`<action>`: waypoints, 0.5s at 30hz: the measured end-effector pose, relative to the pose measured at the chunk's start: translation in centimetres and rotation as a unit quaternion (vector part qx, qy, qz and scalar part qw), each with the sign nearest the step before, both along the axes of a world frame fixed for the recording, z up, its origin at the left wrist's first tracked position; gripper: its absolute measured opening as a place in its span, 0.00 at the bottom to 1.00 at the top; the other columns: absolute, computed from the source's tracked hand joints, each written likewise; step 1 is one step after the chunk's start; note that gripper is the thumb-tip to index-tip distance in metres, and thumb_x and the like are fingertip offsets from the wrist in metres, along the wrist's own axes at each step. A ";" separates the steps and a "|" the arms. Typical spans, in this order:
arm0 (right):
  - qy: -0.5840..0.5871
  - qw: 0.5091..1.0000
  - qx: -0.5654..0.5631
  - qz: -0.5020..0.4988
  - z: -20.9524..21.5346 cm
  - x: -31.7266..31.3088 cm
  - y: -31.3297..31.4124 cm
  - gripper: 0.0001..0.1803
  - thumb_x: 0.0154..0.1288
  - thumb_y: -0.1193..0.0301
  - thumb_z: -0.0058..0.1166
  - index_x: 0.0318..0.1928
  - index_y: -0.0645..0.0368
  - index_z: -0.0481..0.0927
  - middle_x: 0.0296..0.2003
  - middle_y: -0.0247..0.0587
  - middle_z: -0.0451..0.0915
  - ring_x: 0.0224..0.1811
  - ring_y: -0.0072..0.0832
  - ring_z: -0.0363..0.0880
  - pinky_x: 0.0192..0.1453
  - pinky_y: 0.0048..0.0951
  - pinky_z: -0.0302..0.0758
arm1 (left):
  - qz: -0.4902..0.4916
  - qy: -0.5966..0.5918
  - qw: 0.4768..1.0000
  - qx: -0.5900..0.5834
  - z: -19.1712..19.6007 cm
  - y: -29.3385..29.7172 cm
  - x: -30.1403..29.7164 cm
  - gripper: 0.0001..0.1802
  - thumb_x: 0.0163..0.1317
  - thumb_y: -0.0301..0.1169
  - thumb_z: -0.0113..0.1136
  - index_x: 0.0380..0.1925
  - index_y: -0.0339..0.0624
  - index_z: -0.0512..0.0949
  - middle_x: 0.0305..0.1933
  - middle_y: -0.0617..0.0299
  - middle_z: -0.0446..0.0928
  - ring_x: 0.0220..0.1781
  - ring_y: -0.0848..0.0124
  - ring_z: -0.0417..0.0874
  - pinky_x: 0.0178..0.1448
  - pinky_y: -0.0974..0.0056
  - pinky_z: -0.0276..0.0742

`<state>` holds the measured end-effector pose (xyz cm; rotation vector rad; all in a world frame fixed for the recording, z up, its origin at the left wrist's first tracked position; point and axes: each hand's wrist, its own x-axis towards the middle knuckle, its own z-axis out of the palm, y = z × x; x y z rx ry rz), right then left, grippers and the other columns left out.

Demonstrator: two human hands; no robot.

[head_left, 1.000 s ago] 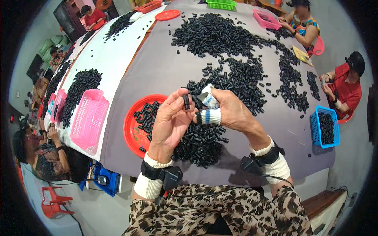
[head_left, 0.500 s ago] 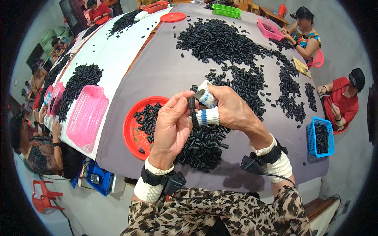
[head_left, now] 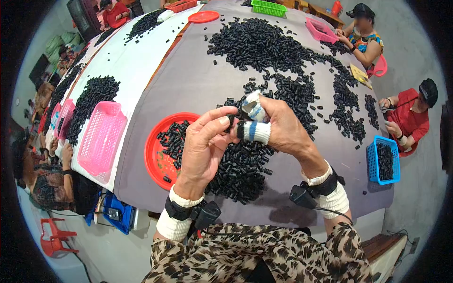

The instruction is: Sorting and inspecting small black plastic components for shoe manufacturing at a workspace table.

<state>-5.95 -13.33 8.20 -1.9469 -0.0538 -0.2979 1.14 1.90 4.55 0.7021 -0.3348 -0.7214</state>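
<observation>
My left hand point(head_left: 203, 148) is closed, pinching a small black cylindrical plastic part point(head_left: 230, 123) between thumb and fingertips. Close against it, my right hand point(head_left: 287, 126) is closed on a small knife point(head_left: 248, 104), whose short grey blade shows only partly. White knitted covers with blue marks wrap the right thumb point(head_left: 255, 132) and forefinger. Both hands are above a heap of similar black parts point(head_left: 240, 177) on the grey cloth. Left of my left hand, a round red tray point(head_left: 151, 158) holds more parts.
Larger heaps of black parts point(head_left: 257, 45) spread over the grey-covered table. A pink basket point(head_left: 101, 141) stands left, a blue basket point(head_left: 397, 165) right, a green one point(head_left: 269, 8) at the far edge. Co-workers sit around, including a person in red point(head_left: 413, 113) at right.
My right hand has turned slightly and the blade has shifted off the part's top end. The black part is now more covered by fingers. The whole view has shifted a little.
</observation>
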 end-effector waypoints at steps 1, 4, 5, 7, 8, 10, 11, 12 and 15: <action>0.000 1.000 0.001 -0.002 -0.1 -0.1 -0.2 0.14 0.50 0.67 0.63 0.31 0.64 0.75 0.21 0.31 0.73 0.24 0.17 0.68 0.29 0.23 0.68 | -0.010 -0.001 1.000 0.000 -0.1 0.0 0.0 0.13 0.59 0.24 0.52 0.44 0.30 0.73 0.35 0.58 0.76 0.33 0.75 0.76 0.40 0.69 0.75; -0.017 0.999 -0.020 -0.036 -0.6 -0.1 -0.6 0.14 0.52 0.69 0.61 0.34 0.64 0.74 0.20 0.31 0.71 0.23 0.15 0.67 0.27 0.22 0.67 | -0.024 0.014 0.999 0.015 0.3 0.0 -0.3 0.14 0.61 0.26 0.52 0.44 0.30 0.73 0.34 0.58 0.76 0.31 0.76 0.74 0.38 0.70 0.73; -0.016 0.999 -0.019 -0.038 -0.7 -0.2 -0.6 0.14 0.52 0.69 0.61 0.34 0.64 0.74 0.20 0.31 0.71 0.23 0.15 0.67 0.27 0.22 0.67 | -0.026 0.014 0.999 0.017 0.3 -0.1 -0.3 0.14 0.61 0.26 0.52 0.44 0.30 0.73 0.34 0.58 0.76 0.31 0.76 0.74 0.38 0.70 0.73; -0.041 0.999 0.016 -0.018 -0.9 -0.1 -0.4 0.13 0.52 0.71 0.61 0.35 0.65 0.74 0.20 0.31 0.72 0.23 0.15 0.68 0.27 0.22 0.68 | -0.025 0.009 1.000 0.016 0.2 -0.3 -0.2 0.12 0.60 0.26 0.53 0.43 0.31 0.74 0.34 0.59 0.76 0.29 0.76 0.74 0.36 0.69 0.73; -0.049 0.999 0.004 -0.013 -0.8 -0.2 -0.4 0.11 0.52 0.73 0.59 0.36 0.65 0.74 0.21 0.32 0.73 0.23 0.16 0.69 0.28 0.22 0.69 | -0.026 0.010 0.999 0.018 -0.1 -0.3 -0.1 0.12 0.60 0.26 0.53 0.43 0.31 0.74 0.34 0.59 0.76 0.29 0.76 0.74 0.36 0.69 0.73; -0.051 0.999 0.004 -0.012 -0.5 -0.5 -0.3 0.11 0.53 0.73 0.58 0.37 0.65 0.74 0.21 0.34 0.74 0.23 0.16 0.69 0.28 0.22 0.69 | -0.051 0.007 0.999 -0.008 -0.7 -0.1 0.2 0.09 0.60 0.26 0.53 0.39 0.33 0.74 0.32 0.60 0.75 0.28 0.76 0.75 0.34 0.69 0.72; -0.053 0.999 0.002 -0.011 -0.5 -0.6 -0.2 0.12 0.53 0.74 0.57 0.38 0.65 0.75 0.21 0.35 0.74 0.23 0.16 0.70 0.28 0.22 0.69 | -0.052 0.007 0.999 -0.006 -0.6 0.0 0.2 0.09 0.60 0.26 0.53 0.39 0.33 0.74 0.32 0.60 0.75 0.28 0.76 0.75 0.34 0.69 0.72; -0.052 0.999 0.004 -0.013 -0.7 -0.6 -0.3 0.12 0.53 0.74 0.57 0.38 0.65 0.75 0.21 0.35 0.74 0.23 0.16 0.70 0.28 0.22 0.69 | -0.058 0.015 0.998 0.005 -0.5 -0.1 0.1 0.08 0.60 0.26 0.53 0.37 0.34 0.74 0.32 0.61 0.75 0.28 0.75 0.75 0.34 0.69 0.72; -0.051 0.999 -0.015 0.002 -1.4 -0.6 -0.7 0.12 0.53 0.74 0.55 0.39 0.65 0.75 0.21 0.37 0.75 0.23 0.16 0.70 0.28 0.22 0.69 | -0.063 0.021 0.998 0.024 -0.6 -0.2 0.0 0.06 0.61 0.27 0.53 0.35 0.34 0.74 0.30 0.62 0.74 0.27 0.76 0.75 0.33 0.69 0.73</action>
